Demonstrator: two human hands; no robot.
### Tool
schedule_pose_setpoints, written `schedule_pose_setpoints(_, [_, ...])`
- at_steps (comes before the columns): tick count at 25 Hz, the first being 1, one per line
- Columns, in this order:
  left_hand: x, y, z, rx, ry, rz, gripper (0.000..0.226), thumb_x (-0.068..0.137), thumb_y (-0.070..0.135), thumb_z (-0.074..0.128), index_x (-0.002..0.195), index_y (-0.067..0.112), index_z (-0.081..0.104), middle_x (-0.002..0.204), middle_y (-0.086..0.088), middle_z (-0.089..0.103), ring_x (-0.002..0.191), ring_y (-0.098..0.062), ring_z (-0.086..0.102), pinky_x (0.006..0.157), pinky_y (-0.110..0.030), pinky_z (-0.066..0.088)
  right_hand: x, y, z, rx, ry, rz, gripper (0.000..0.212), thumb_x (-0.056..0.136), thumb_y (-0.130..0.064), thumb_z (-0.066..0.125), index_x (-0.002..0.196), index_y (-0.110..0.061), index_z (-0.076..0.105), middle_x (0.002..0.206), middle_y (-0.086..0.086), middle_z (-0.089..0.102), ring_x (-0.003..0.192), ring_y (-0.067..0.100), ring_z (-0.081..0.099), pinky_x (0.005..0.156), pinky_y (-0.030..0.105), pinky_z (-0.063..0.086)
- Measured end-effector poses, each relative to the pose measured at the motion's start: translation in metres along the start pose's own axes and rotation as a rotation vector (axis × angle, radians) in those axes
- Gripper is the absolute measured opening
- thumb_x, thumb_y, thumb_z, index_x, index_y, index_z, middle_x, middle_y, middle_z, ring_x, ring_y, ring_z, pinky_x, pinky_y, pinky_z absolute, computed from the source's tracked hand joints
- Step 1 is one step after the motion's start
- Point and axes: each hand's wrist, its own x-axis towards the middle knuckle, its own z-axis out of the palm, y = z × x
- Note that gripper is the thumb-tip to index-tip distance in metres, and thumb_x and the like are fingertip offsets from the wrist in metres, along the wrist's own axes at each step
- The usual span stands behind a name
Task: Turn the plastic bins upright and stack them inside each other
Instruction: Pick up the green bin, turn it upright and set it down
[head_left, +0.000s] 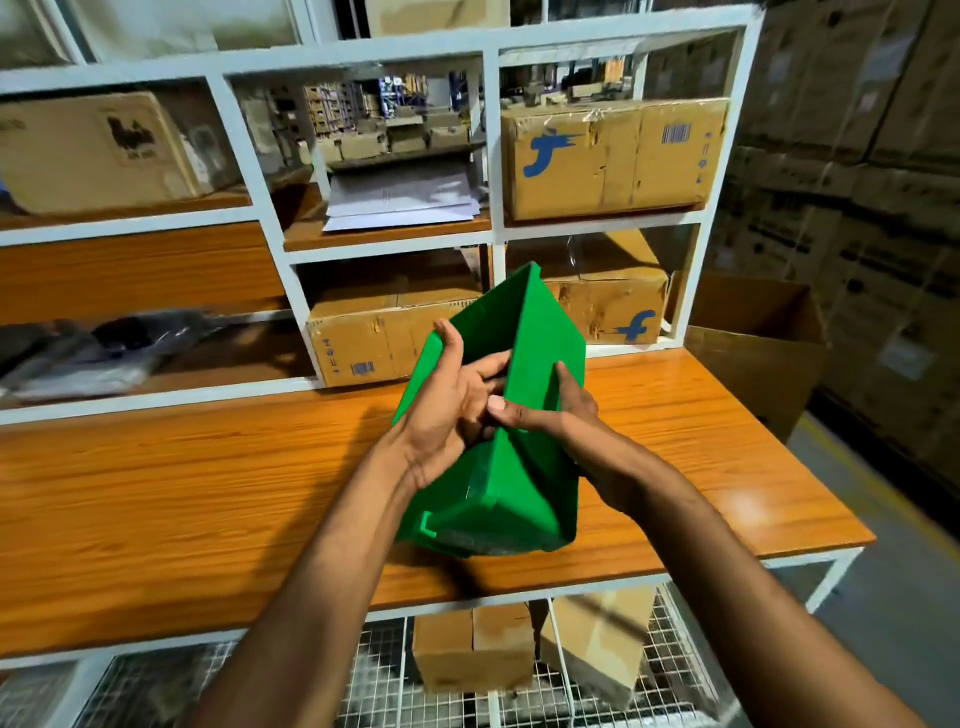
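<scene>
Both my hands gripping green bin: left hand (449, 400), right hand (558, 410) clamping walls. Green bin (540, 332) tilting, long axis running near-far, opening facing left, above surface (208, 467).

Both hands' grip on tilted green bins (540, 332), left hand (447, 410), right hand (556, 415), above wooden table (208, 493)

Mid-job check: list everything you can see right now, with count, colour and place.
green bins: appears two, green, held tilted above the table's middle; nesting unclear
table: one, orange wood top on a white frame, in front
shelf rack: one, white frame with orange boards, behind the table
taped cartons: three, brown with blue logos, in the rack's right and middle bays
plain carton: one, brown, upper left bay
papers: a pile, white, upper middle bay
open carton: one, brown, right of the table
lower cartons: at least two, brown, behind wire mesh under the table
left hand: gripping a bin wall
right hand: gripping a bin wall
</scene>
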Motion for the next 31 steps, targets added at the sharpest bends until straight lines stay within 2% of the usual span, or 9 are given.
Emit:
schedule_pose_setpoints(5, [-0.003, 0.006, -0.005, 0.076, 0.012, 0.016, 0.112, 0.078, 0.089, -0.002, 0.147, 0.016, 0.049, 0.142, -0.01, 0.062, 0.108, -0.02, 0.071, 0.08, -0.03, 0.06, 0.002, 0.001, 0.013, 0.099, 0.206, -0.15, 0.122, 0.053, -0.053, 0.082, 0.16, -0.036, 0.025, 0.158, -0.006, 0.022, 0.14, 0.017, 0.038, 0.118, 0.043, 0.039])
schedule_pose_setpoints(9, [-0.001, -0.011, -0.042, 0.43, 0.607, 0.304, 0.038, 0.101, 0.056, 0.043, 0.124, 0.033, 0.064, 0.135, 0.0, 0.066, 0.122, -0.019, 0.063, 0.091, -0.028, 0.048, 0.008, 0.0, 0.028, 0.036, 0.4, -0.152, 0.122, 0.043, -0.067, 0.077, 0.154, -0.037, 0.037, 0.156, -0.005, 0.027, 0.144, 0.022, 0.035, 0.12, 0.045, 0.036])
schedule_pose_setpoints(11, [-0.002, -0.019, -0.067, 0.473, 0.777, 0.23, 0.039, 0.098, 0.041, 0.061, 0.134, 0.03, 0.056, 0.146, -0.003, 0.057, 0.128, -0.02, 0.056, 0.095, -0.027, 0.042, 0.007, -0.001, 0.034, -0.119, 0.461, -0.233, 0.119, 0.043, -0.07, 0.073, 0.153, -0.04, 0.038, 0.159, -0.008, 0.024, 0.148, 0.02, 0.027, 0.121, 0.043, 0.032])
schedule_pose_setpoints(15, [-0.008, -0.041, -0.096, 0.312, 0.633, -0.103, 0.039, 0.095, 0.028, 0.068, 0.132, 0.019, 0.06, 0.139, -0.01, 0.064, 0.107, -0.02, 0.07, 0.088, -0.029, 0.052, 0.01, 0.001, 0.041, -0.177, 0.478, -0.334, 0.108, 0.05, -0.063, 0.075, 0.15, -0.042, 0.041, 0.162, -0.011, 0.026, 0.15, 0.011, 0.024, 0.12, 0.036, 0.027])
schedule_pose_setpoints(18, [-0.029, -0.018, -0.097, 0.279, 0.595, 0.011, 0.037, 0.093, 0.015, 0.068, 0.13, 0.022, 0.065, 0.109, 0.0, 0.077, 0.081, -0.007, 0.075, 0.063, -0.022, 0.056, 0.019, 0.001, 0.014, 0.378, 0.336, -0.26, 0.075, 0.068, -0.044, 0.071, 0.14, -0.026, 0.058, 0.142, 0.006, 0.061, 0.124, 0.023, 0.063, 0.101, 0.043, 0.055])
schedule_pose_setpoints(22, [-0.054, 0.017, -0.043, 0.301, 0.425, 0.248, 0.056, 0.094, 0.009, 0.059, 0.147, 0.025, 0.05, 0.135, 0.001, 0.067, 0.101, -0.001, 0.07, 0.078, -0.019, 0.054, 0.02, 0.02, -0.035, 0.576, 0.193, 0.046, 0.03, 0.098, -0.021, 0.047, 0.111, -0.005, 0.068, 0.089, 0.012, 0.08, 0.07, 0.023, 0.076, 0.059, 0.028, 0.061])
schedule_pose_setpoints(24, [-0.065, 0.01, 0.009, 0.583, 0.395, 0.377, 0.071, 0.093, 0.019, 0.057, 0.158, 0.03, 0.03, 0.157, 0.006, 0.045, 0.13, -0.004, 0.055, 0.102, -0.027, 0.05, 0.024, 0.041, -0.037, 0.478, 0.121, 0.095, 0.026, 0.104, -0.016, 0.048, 0.121, -0.007, 0.066, 0.104, 0.017, 0.079, 0.08, 0.026, 0.077, 0.063, 0.033, 0.063])
schedule_pose_setpoints(26, [-0.068, -0.005, 0.046, 0.968, 0.393, 0.528, 0.08, 0.093, 0.035, 0.053, 0.162, 0.028, 0.015, 0.169, 0.012, 0.017, 0.155, -0.004, 0.017, 0.126, -0.033, 0.017, 0.032, 0.059, -0.031, 0.404, 0.15, 0.107, 0.03, 0.106, -0.017, 0.047, 0.13, -0.003, 0.059, 0.107, 0.019, 0.078, 0.081, 0.026, 0.076, 0.062, 0.034, 0.063])
schedule_pose_setpoints(31, [-0.047, -0.007, 0.06, 1.107, 0.385, 0.542, 0.062, 0.105, 0.05, 0.036, 0.161, 0.031, 0.016, 0.169, 0.017, 0.013, 0.155, 0.0, 0.006, 0.128, -0.039, 0.007, 0.041, 0.072, -0.043, 0.406, 0.105, 0.094, 0.039, 0.104, -0.023, 0.053, 0.137, -0.003, 0.055, 0.117, 0.022, 0.074, 0.093, 0.034, 0.074, 0.069, 0.038, 0.062])
